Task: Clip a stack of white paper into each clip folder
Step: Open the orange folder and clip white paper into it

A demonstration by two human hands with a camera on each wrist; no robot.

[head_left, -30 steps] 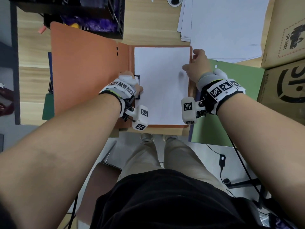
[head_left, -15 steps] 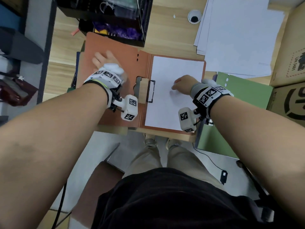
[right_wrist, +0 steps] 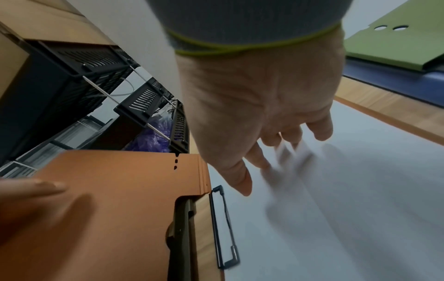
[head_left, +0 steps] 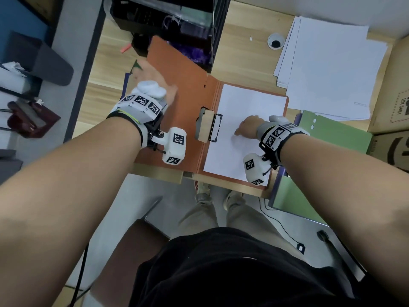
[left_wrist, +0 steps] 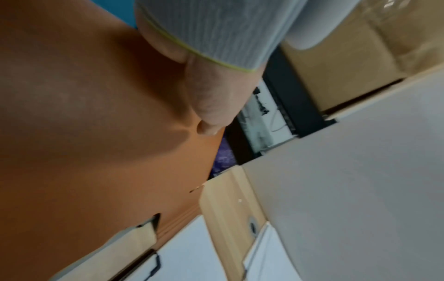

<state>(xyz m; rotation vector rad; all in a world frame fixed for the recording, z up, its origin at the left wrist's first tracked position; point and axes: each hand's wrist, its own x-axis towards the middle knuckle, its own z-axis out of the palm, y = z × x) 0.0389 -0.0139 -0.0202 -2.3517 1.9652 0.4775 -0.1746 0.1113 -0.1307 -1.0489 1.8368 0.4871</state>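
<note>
An orange clip folder (head_left: 190,100) lies open on the desk. A stack of white paper (head_left: 250,120) sits on its right half, and the black clip (head_left: 215,127) lies on the sheet's left edge. My left hand (head_left: 143,69) grips the left cover at its outer edge, with the thumb (left_wrist: 211,102) on the inner face. That cover is tilted up, its far corner in front of the black rack. My right hand (head_left: 240,132) rests on the paper just right of the clip, its straight fingers (right_wrist: 254,161) touching the sheet.
A loose pile of white paper (head_left: 327,69) lies at the back right. A green folder (head_left: 332,134) lies to the right on a blue one. A black wire rack (head_left: 172,23) stands behind the cover, with cardboard boxes (head_left: 396,89) far right. The desk's front edge (head_left: 159,173) is close.
My left hand left the clip, crossed to the cover's outer edge and raised it. My right hand slid from the paper's right edge to its middle, near the clip.
</note>
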